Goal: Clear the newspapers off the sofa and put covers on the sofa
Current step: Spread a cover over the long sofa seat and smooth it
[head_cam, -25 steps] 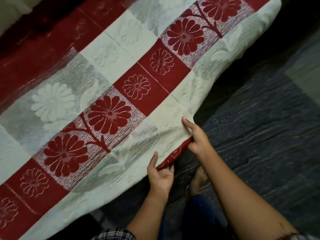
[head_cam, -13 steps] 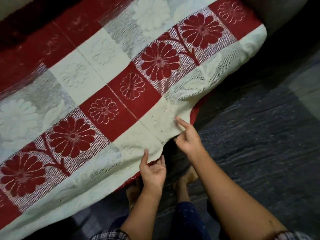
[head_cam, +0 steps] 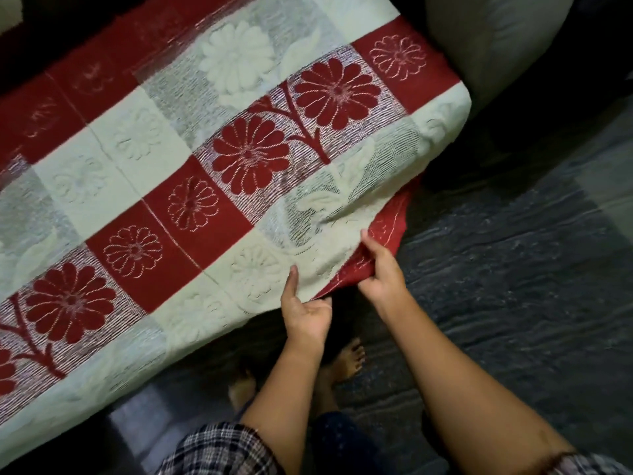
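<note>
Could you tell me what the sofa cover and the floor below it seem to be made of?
The sofa cover looks like thick woven cotton-type cloth, matte, with raised flower motifs and a red underside showing at the edge held by both hands. The floor looks like dark polished stone, judging by its wavy grey veining and faint sheen, though tile is possible.

There is a single view, from a wide-angle camera worn on the person's head. It looks forward and steeply down, close over the front edge of the red-and-cream flower-patterned woven sofa cover, which fills the upper left and middle of the frame. The dark grey streaked stone floor takes the right and bottom. Both bare forearms enter from the bottom edge, the left hand and right hand near the centre. Straight lines bow slightly toward the frame edges.
</note>
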Tool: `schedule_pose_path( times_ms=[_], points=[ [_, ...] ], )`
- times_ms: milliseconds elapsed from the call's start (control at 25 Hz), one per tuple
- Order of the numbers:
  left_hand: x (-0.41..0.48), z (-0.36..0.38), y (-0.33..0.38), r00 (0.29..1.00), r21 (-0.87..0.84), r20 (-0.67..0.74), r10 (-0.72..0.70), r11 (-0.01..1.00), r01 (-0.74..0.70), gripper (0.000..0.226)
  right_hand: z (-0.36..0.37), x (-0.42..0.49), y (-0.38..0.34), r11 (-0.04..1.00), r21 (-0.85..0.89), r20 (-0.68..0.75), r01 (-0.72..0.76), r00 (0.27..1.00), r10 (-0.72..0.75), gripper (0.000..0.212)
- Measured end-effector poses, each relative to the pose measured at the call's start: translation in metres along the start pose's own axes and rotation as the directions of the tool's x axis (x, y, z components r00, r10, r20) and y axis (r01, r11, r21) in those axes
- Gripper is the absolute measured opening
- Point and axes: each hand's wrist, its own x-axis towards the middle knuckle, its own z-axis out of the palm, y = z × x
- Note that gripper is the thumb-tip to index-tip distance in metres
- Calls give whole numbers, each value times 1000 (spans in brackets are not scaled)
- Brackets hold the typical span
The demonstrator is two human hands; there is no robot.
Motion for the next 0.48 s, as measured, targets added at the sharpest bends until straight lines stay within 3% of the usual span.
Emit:
schedule_pose_path(
  times_ms=[80,240,480],
  points=[
    [4,11,-15,1000,-4,14,-15,1000,15,39,-7,9,-23,999,-44,-40,10,999,-12,67],
    [14,44,-63,993,69,78,-89,994,83,47,-37,9,-42,989,-147,-104,-23,995,7,44],
    [39,58,-82,996,51,6,-84,995,84,58,-20,22,-106,1000,-2,24,-24,999,24,34]
  ],
)
